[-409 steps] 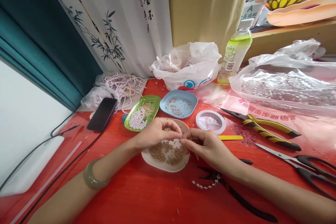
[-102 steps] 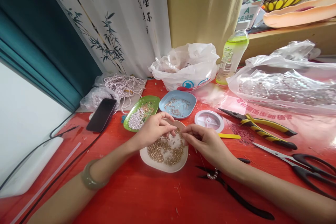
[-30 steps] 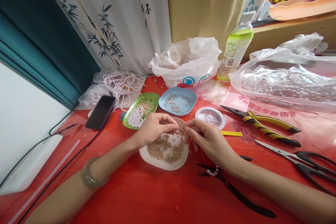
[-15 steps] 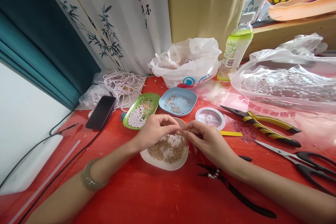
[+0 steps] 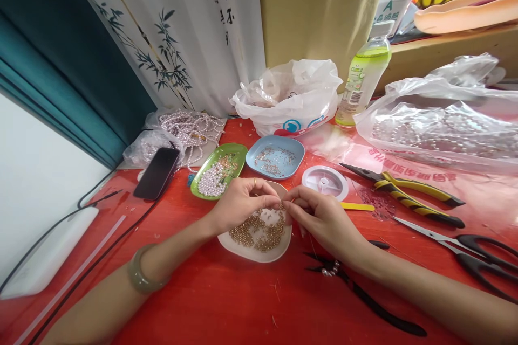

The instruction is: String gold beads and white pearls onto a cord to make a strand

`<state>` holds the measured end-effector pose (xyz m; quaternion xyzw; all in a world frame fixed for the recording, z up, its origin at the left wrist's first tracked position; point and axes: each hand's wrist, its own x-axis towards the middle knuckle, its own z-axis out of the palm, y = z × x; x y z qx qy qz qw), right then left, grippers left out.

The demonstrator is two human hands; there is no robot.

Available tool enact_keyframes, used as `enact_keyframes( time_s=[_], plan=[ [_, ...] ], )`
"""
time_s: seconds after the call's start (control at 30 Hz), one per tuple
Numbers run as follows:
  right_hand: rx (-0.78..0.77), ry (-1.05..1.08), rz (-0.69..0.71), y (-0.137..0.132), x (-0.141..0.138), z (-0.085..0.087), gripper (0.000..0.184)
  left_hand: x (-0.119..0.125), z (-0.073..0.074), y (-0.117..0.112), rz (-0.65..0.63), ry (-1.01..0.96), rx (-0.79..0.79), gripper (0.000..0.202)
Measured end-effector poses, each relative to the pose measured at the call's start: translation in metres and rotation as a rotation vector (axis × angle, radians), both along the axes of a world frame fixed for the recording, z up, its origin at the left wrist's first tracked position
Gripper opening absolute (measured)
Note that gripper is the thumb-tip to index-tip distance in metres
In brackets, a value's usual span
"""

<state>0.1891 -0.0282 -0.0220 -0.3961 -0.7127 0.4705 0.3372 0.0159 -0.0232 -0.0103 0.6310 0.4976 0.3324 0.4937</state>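
Pinching close above gold beads (image 5: 243, 234) at mid-frame

The left hand (image 5: 245, 202) is reaching in from the lower left, its thumb and fingertips meeting in a pinch; whether they are grasping anything, one cannot tell. The right hand (image 5: 319, 213) is coming at it from the lower right, thumb and forefinger pinching a thin thread (image 5: 312, 243). The thread is showing beneath that hand and leaning down and slightly rightward, towards a short strand of silvery beads (image 5: 331, 268) right of centre in the lower half. This strand is lying in a small curve, its long axis rising gently to the right, across the black pliers (image 5: 348, 280). Those pliers are pointing left, their longer handle slanting away to the lower right.

Both hands are hovering over a whitish plate (image 5: 259, 256), which is holding the gold beads in the middle of the red table (image 5: 202, 302). Behind it, a green tray (image 5: 238, 153) is carrying pearly beads and a blue tray (image 5: 275, 173) is carrying thin metal pieces. At centre right a white spool (image 5: 324, 182) is lying flat; farther right, yellow-and-black pliers (image 5: 382, 183) and scissors (image 5: 449, 240) are both pointing to the upper left.
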Motion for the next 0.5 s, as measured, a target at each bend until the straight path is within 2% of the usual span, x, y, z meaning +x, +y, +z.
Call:
enact_keyframes(
  time_s=[0.23, 0.5],
  plan=[
    [0.064, -0.043, -0.035, 0.0004, 0.0005, -0.0006, 0.013, -0.0013, 0.0004, 0.0013, 0.006, -0.015, 0.003, 0.015],
    [0.021, -0.025, -0.028, 0.0005, 0.0002, -0.0021, 0.011, -0.0004, 0.0007, 0.0003, 0.005, -0.017, -0.006, 0.015]
  ],
)
